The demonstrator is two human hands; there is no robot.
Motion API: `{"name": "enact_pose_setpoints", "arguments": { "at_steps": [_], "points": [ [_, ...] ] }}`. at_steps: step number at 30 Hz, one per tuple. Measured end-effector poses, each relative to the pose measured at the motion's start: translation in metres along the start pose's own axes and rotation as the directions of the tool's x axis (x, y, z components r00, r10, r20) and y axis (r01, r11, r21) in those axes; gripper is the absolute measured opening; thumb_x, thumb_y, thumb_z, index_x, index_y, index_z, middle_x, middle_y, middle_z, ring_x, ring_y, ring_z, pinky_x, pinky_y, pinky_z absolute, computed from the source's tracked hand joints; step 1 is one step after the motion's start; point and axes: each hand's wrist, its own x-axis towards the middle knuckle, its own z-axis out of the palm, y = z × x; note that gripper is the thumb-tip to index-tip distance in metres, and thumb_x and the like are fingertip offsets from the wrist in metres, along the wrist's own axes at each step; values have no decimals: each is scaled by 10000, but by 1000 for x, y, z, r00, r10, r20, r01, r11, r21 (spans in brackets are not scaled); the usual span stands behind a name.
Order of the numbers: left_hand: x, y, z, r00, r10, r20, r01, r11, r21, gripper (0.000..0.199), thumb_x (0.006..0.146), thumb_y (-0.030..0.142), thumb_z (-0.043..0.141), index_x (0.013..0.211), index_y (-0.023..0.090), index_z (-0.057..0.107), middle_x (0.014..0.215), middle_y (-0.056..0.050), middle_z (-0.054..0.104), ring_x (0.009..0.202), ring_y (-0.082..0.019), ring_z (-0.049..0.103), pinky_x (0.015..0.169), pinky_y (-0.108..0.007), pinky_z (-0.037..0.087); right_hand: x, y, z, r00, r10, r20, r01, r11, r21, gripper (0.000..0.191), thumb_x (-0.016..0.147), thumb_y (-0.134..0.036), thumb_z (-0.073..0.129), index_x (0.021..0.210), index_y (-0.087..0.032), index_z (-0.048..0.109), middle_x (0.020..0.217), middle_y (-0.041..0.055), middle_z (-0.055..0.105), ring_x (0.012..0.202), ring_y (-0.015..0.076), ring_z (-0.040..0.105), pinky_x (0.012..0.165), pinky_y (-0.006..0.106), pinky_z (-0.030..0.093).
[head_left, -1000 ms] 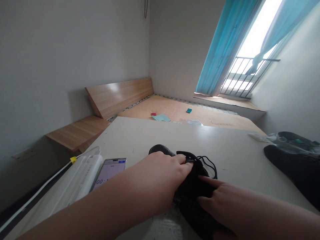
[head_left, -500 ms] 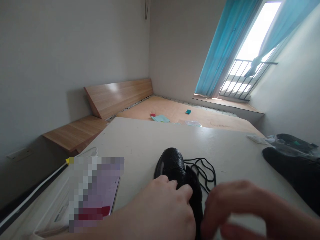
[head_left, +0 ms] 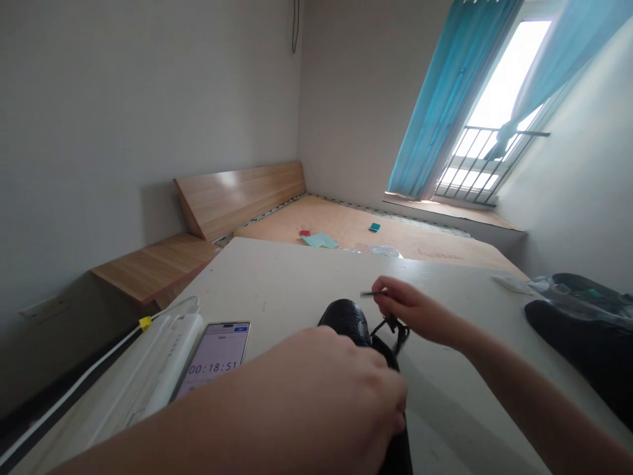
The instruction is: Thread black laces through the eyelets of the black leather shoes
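Bare room with a wooden bed frame (head_left: 346,227) in the upper middle of the frame and a blue curtain (head_left: 445,99) at the upper right. A white desk (head_left: 291,284) filled the lower half. A black leather shoe (head_left: 346,320) lay at centre, its long axis running from mid-frame down past the bottom edge. The left hand (head_left: 321,396) covered its lower part, fingers curled over it, though the grip was hard to judge from this angle. The right hand (head_left: 410,310) was nearer the shoe's upper end, thumb and fingers pinched together on a black lace (head_left: 390,326), its tip sticking out to the left. A phone (head_left: 212,353) showing 00:18:51 lay left, beside a white power strip (head_left: 168,356).
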Motion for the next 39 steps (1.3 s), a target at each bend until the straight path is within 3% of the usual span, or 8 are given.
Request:
{"name": "enact_pose_setpoints", "arguments": {
  "at_steps": [6, 12, 17, 21, 24, 29, 35, 39],
  "points": [
    [0, -40, -16, 817, -346, -461, 286, 938, -197, 287, 975, 385, 399, 1133, 251, 598, 1106, -24, 677, 944, -236, 626, 799, -374, 450, 4, -84, -18, 977, -158, -146, 215, 753, 623, 239, 959, -416, 433, 837, -212, 468, 579, -81, 302, 488, 87, 276, 473, 219, 269],
    [7, -46, -10, 953, -202, -224, 6, 755, -656, 305, 940, 479, 484, 1170, 290, 554, 1113, 19, 663, 1015, -175, 614, 871, -313, 476, -1, -94, 2, 974, -144, -173, 217, 394, 893, 231, 954, -332, 514, 778, -189, 559, 671, -24, 522, 588, 103, 511, 574, 224, 438],
    [19, -36, 6, 964, -231, -130, 75, 709, -701, 279, 856, 408, 615, 1098, 268, 618, 1143, -3, 643, 1079, -215, 581, 953, -377, 434, -9, -94, -1, 975, -159, -153, 168, 85, 982, 269, 999, -247, 408, 796, -209, 581, 862, -8, 628, 832, 119, 649, 709, 241, 549],
    [24, -37, 2, 942, -282, -184, 24, 602, -798, 225, 899, 409, 557, 908, 198, 636, 809, 12, 657, 791, -156, 578, 766, -298, 465, -8, -93, -11, 949, -63, -309, 315, 229, 921, 341, 1022, -252, 339, 871, -186, 637, 910, 35, 673, 833, 133, 659, 730, 275, 564],
    [18, -41, -16, 785, -479, -393, -195, 411, -891, 253, 950, 364, 514, 785, 181, 571, 591, 63, 500, 594, -88, 459, 734, -224, 474, 1, -76, -29, 872, 87, -482, 415, 391, 821, 321, 1015, -215, 343, 963, -169, 656, 851, 34, 671, 739, 126, 643, 643, 253, 543],
    [4, -51, -43, 613, -687, -392, -505, 41, -862, 264, 994, 168, 399, 769, 168, 537, 579, 67, 242, 453, -60, 208, 377, -115, 273, 26, -12, -63, 901, 289, -323, 220, 338, 915, 180, 987, -225, 468, 997, -137, 625, 727, -17, 583, 562, 82, 545, 507, 204, 471],
    [-2, -57, -45, 483, -771, -416, -528, 123, -841, 203, 976, 272, 494, 824, 217, 617, 545, 55, 213, 459, -91, 118, 321, -110, 260, 45, 71, -66, 861, 483, -160, 53, 227, 972, 326, 939, -330, 582, 1217, -162, 566, 1198, 91, 599, 989, 216, 625, 821, 416, 549],
    [-3, -55, -44, 484, -756, -441, -522, 155, -839, 191, 960, 223, 476, 972, 285, 656, 572, 52, 327, 448, -75, 183, 337, -113, 290, 49, 103, -58, 835, 540, -107, 4, 188, 982, 338, 937, -330, 584, 1229, -162, 560, 1220, 95, 590, 1017, 226, 618, 842, 432, 541]
  ]
}}
